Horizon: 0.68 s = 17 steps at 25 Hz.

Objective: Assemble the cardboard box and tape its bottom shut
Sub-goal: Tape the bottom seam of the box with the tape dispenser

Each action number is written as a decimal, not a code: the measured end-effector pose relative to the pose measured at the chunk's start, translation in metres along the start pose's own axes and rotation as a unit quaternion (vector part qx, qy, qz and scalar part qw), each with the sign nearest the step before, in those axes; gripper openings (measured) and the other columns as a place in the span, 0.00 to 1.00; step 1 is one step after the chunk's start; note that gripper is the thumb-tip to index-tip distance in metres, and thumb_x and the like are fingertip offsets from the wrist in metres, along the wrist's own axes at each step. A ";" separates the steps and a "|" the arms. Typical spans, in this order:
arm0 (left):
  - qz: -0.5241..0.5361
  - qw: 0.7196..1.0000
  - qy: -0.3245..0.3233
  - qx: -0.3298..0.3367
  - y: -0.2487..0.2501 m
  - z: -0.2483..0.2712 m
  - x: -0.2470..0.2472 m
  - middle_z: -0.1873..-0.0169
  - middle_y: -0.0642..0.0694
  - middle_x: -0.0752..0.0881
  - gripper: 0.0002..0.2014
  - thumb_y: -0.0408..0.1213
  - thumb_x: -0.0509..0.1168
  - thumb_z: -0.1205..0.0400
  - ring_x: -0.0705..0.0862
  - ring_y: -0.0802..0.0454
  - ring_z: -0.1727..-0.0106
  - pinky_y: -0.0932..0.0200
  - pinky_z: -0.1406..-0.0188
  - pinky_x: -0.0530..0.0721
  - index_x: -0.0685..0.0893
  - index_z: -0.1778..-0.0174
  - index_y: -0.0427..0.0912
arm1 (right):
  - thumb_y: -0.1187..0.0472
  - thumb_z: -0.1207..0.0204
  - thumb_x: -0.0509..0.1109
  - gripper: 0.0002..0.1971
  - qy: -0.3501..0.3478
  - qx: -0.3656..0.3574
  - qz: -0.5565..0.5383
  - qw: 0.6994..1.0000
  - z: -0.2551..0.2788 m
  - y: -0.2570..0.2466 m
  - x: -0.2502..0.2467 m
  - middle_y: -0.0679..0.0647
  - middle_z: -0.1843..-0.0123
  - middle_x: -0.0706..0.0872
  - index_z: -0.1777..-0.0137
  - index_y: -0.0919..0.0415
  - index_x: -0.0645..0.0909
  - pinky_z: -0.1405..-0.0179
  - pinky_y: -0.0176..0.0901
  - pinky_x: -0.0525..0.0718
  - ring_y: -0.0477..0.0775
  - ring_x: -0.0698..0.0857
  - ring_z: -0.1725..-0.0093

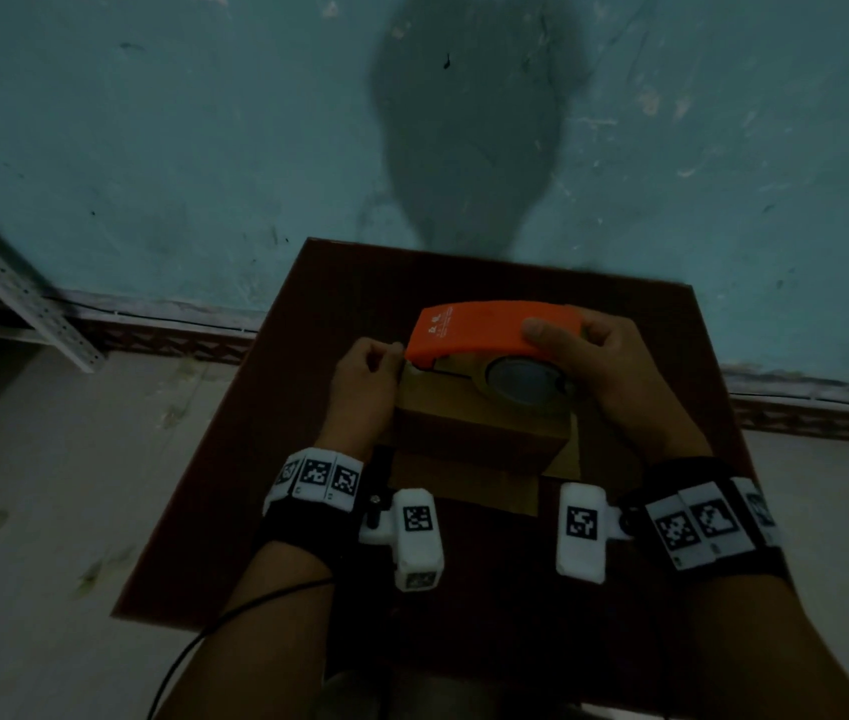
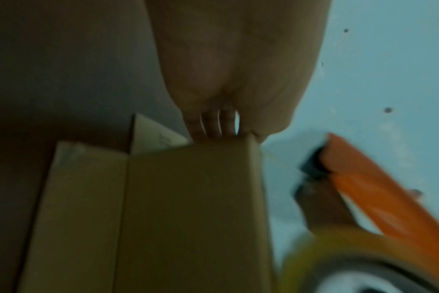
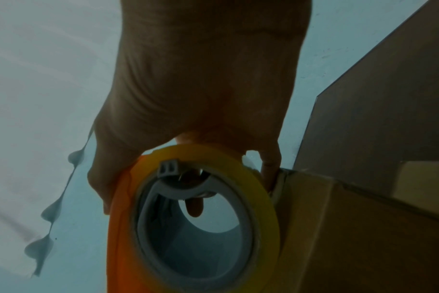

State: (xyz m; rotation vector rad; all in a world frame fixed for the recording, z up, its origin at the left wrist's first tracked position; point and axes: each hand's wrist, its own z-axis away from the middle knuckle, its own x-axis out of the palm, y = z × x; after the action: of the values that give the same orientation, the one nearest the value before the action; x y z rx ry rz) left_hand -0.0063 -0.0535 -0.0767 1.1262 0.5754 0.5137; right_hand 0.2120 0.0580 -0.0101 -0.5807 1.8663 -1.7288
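Note:
A brown cardboard box [image 1: 479,428] stands on the dark table [image 1: 360,283], one loose flap lying toward me. My right hand [image 1: 594,361] grips an orange tape dispenser [image 1: 474,330] with a yellowish tape roll [image 1: 526,379], held on top of the box. The right wrist view shows my fingers around the dispenser [image 3: 123,228] and roll [image 3: 263,190], the box [image 3: 364,228] beside them. My left hand [image 1: 368,376] curls over the box's top left edge, next to the dispenser's front tip. In the left wrist view, its fingertips [image 2: 213,128] pinch the box [image 2: 188,208] corner.
A blue-green wall rises just behind the table. A grey perforated metal frame [image 1: 7,283] leans at the far left. Pale floor lies on both sides of the table. A black cable [image 1: 194,652] hangs from my left forearm.

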 end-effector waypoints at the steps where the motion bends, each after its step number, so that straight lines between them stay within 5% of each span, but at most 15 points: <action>1: 0.001 1.000 0.003 0.012 0.001 0.003 0.002 0.44 0.41 0.89 0.11 0.49 0.62 0.07 0.89 0.47 0.45 0.47 0.46 0.88 0.85 0.40 0.47 | 0.46 0.26 0.80 0.26 -0.001 0.001 0.000 1.000 0.000 -0.001 0.000 0.65 0.46 0.97 0.37 0.68 0.90 0.45 0.60 0.94 0.66 0.97 0.48; 5: -0.012 0.999 -0.012 0.050 -0.003 0.012 0.015 0.35 0.43 0.85 0.11 0.48 0.61 0.10 0.88 0.47 0.40 0.43 0.41 0.89 0.82 0.33 0.60 | 0.47 0.25 0.79 0.20 -0.005 0.008 0.004 1.000 0.000 -0.003 0.001 0.60 0.48 0.98 0.41 0.62 0.92 0.49 0.49 0.94 0.60 0.98 0.49; 8: -0.019 0.999 -0.007 0.042 -0.001 0.011 0.015 0.41 0.47 0.90 0.15 0.43 0.58 0.09 0.89 0.48 0.41 0.44 0.39 0.88 0.87 0.31 0.57 | 0.48 0.20 0.77 0.15 -0.009 0.016 0.001 1.000 0.002 -0.003 0.002 0.61 0.49 0.98 0.44 0.60 0.93 0.46 0.56 0.94 0.63 0.97 0.48; 13: -0.086 0.995 -0.008 0.043 0.002 0.007 0.013 0.46 0.51 0.91 0.18 0.44 0.60 0.08 0.89 0.52 0.46 0.49 0.45 0.88 0.89 0.26 0.58 | 0.38 0.25 0.81 0.37 0.004 -0.003 0.013 1.000 0.000 0.004 -0.004 0.82 0.46 0.91 0.43 0.80 0.87 0.45 0.80 0.87 0.87 0.89 0.45; 17: -0.110 0.993 -0.021 0.031 0.009 0.007 0.011 0.50 0.56 0.88 0.18 0.56 0.59 0.06 0.86 0.58 0.49 0.54 0.52 0.83 0.88 0.27 0.60 | 0.38 0.29 0.84 0.38 0.012 -0.019 0.020 1.000 -0.001 0.006 -0.012 0.83 0.50 0.89 0.48 0.80 0.87 0.53 0.71 0.88 0.86 0.90 0.50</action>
State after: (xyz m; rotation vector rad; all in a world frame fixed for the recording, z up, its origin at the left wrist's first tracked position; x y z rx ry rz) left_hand 0.0059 -0.0486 -0.0681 1.1135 0.6720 0.2833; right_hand 0.2205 0.0668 -0.0146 -0.5359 1.9190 -1.6852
